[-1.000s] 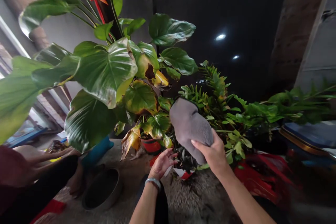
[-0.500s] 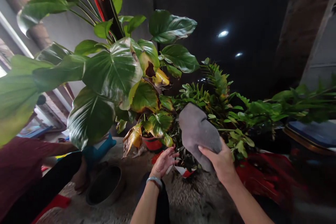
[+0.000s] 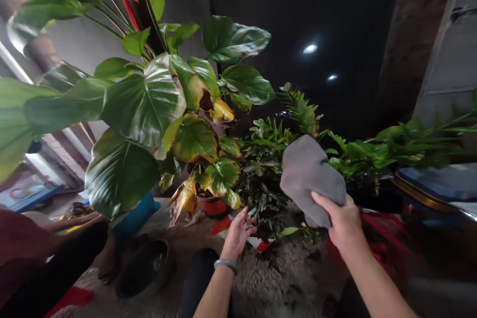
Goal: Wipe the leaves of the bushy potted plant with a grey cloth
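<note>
My right hand (image 3: 343, 221) grips a folded grey cloth (image 3: 311, 176) between thumb and fingers, raised in front of the green plants. My left hand (image 3: 238, 233), with a bracelet at the wrist, holds nothing; its fingers are apart and curve a little. It is close to a leafy dark-green potted plant (image 3: 266, 184) whose base has a red and white wrapping (image 3: 260, 244). Left of it stands a large-leaved plant (image 3: 145, 104) with several yellowed, browned leaves (image 3: 184, 201). A red pot (image 3: 214, 206) shows under those leaves.
A dark round basin (image 3: 143, 268) sits on the ground at left. Another person (image 3: 33, 253) is seated at the far left, partly cut off, near a blue item (image 3: 137, 218). Red plastic (image 3: 385, 238) and a blue-lidded container (image 3: 428, 186) are at right. Behind is a dark panel (image 3: 335, 20).
My right hand has carried the cloth to the right, away from the middle plant. My left hand stays near the wrapped pot. The view has shifted slightly to the right.
</note>
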`<state>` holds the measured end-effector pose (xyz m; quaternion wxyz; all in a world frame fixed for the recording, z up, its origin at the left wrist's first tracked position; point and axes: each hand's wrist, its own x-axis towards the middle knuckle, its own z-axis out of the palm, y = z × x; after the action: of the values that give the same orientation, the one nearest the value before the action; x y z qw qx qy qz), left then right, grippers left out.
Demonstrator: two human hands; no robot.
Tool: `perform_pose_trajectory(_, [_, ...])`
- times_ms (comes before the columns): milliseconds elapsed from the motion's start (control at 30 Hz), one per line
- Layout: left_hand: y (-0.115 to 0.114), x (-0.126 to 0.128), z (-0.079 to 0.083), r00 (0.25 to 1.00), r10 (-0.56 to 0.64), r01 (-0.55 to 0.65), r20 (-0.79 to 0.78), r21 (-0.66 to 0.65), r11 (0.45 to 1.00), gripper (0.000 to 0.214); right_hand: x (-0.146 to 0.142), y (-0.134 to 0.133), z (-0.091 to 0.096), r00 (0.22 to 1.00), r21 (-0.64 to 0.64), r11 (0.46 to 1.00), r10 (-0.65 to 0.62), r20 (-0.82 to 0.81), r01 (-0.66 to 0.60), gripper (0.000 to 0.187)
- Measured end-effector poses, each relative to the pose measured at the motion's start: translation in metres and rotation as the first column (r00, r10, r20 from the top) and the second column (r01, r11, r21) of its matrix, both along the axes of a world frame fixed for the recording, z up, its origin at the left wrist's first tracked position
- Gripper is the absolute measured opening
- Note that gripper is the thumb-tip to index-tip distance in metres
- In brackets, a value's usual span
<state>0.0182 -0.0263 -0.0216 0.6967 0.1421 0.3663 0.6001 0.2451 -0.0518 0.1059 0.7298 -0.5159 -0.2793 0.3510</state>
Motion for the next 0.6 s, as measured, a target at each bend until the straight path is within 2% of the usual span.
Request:
perform_pose_trajectory(33, [-0.002, 0.006, -0.001, 1.000, 0.003, -0.003, 0.000, -0.021, 1.000, 0.020, 0.000, 0.009, -0.001, 0.994, -0.036, 0.999, -0.028, -0.106, 0.024, 0.046])
perform_pose_trajectory(100, [-0.005, 0.015, -0.003, 1.000, 0.003, -0.002, 0.005, -0.056, 0.998, 0.017, -0.008, 0.009, -0.019, 0.956, -0.166, 0.985, -0.001, -0.292, -0.050, 0.039])
perform_pose_trajectory(167, [-0.008, 0.020, -0.003, 1.000, -0.001, 0.003, 0.020, -0.085, 0.996, 0.017, -0.019, -0.013, -0.050, 0.911, -0.272, 0.939, 0.088, -0.403, -0.211, 0.035])
perform_pose_trajectory(233, [-0.008, 0.023, 0.000, 0.998, -0.041, 0.044, 0.037, -0.092, 0.995, 0.022, -0.025, -0.044, -0.078, 0.871, -0.307, 0.894, 0.159, -0.465, -0.327, 0.034])
perform_pose_trajectory(300, [-0.006, 0.025, 0.007, 0.993, -0.106, 0.109, 0.042, -0.073, 0.991, 0.027, -0.022, -0.067, -0.085, 0.862, -0.291, 0.887, 0.193, -0.469, -0.357, 0.032])
perform_pose_trajectory(333, [-0.004, 0.027, 0.011, 0.991, -0.131, 0.133, 0.039, -0.064, 0.989, 0.029, -0.017, -0.070, -0.078, 0.868, -0.274, 0.898, 0.193, -0.457, -0.344, 0.032])
perform_pose_trajectory(400, [0.001, 0.033, 0.019, 0.991, -0.131, 0.132, 0.021, -0.080, 0.988, 0.031, -0.006, -0.057, -0.048, 0.895, -0.214, 0.937, 0.169, -0.413, -0.276, 0.037])
perform_pose_trajectory(500, [0.008, 0.045, 0.028, 0.997, -0.067, 0.062, -0.026, -0.147, 0.987, 0.031, 0.003, -0.009, 0.008, 0.930, -0.007, 0.989, 0.136, -0.342, -0.148, 0.045])
perform_pose_trajectory(567, [0.012, 0.052, 0.030, 0.998, -0.041, 0.031, -0.056, -0.176, 0.984, 0.032, -0.003, 0.019, 0.025, 0.918, 0.049, 0.989, 0.150, -0.368, -0.141, 0.041])
perform_pose_trajectory(600, [0.013, 0.054, 0.030, 0.997, -0.035, 0.022, -0.067, -0.185, 0.982, 0.032, -0.008, 0.026, 0.024, 0.902, 0.028, 0.985, 0.168, -0.398, -0.171, 0.038])
